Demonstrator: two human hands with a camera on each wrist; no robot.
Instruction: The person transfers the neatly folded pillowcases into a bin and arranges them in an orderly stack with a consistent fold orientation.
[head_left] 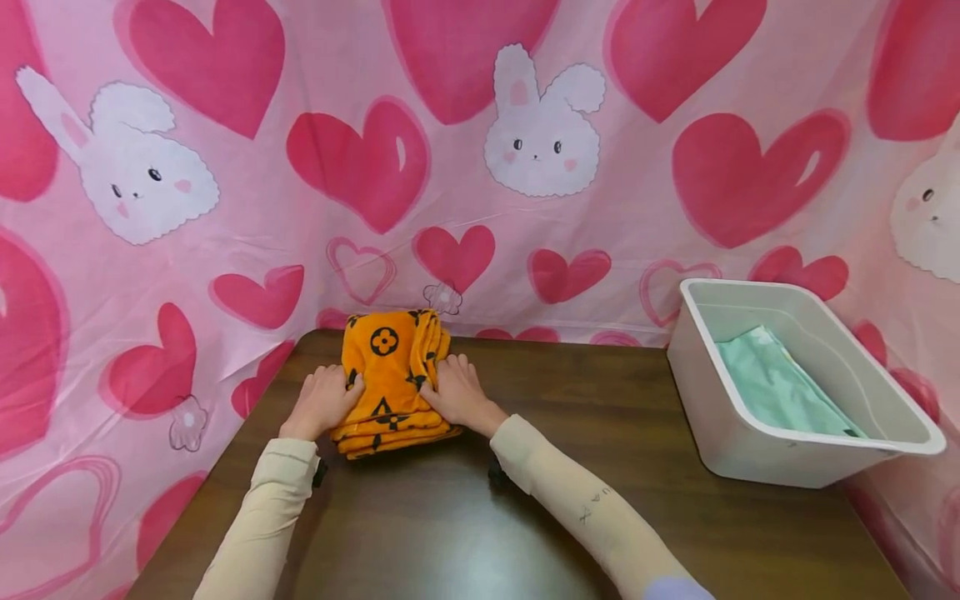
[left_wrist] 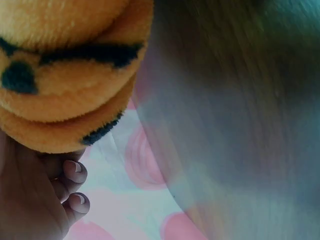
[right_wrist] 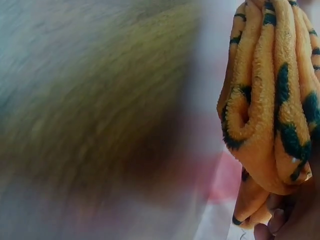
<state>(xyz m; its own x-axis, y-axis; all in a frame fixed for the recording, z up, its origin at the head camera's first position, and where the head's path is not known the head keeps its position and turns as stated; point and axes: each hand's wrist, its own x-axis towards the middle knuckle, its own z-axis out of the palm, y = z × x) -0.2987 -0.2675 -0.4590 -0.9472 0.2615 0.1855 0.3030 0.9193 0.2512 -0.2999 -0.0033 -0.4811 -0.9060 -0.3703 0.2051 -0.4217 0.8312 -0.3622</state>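
Observation:
A folded orange plush blanket point(head_left: 386, 375) with black flower and star-like marks is at the back left of the table. My left hand point(head_left: 327, 400) grips its left side, thumb on top; in the left wrist view the curled fingers point(left_wrist: 75, 172) show below the folded layers. My right hand point(head_left: 463, 392) holds the opposite side, its thumb over the top edge. Thick stacked folds of the blanket point(right_wrist: 270, 100) fill the right of the right wrist view, with fingertips low beside them. The blanket's underside is hidden in the head view.
On the right of the brown wooden table point(head_left: 585, 400) stands a pale grey plastic bin point(head_left: 720, 433) with a folded mint-green cloth point(head_left: 780, 383) inside. A pink curtain point(head_left: 465, 192) with hearts and rabbits hangs behind the table and along its sides.

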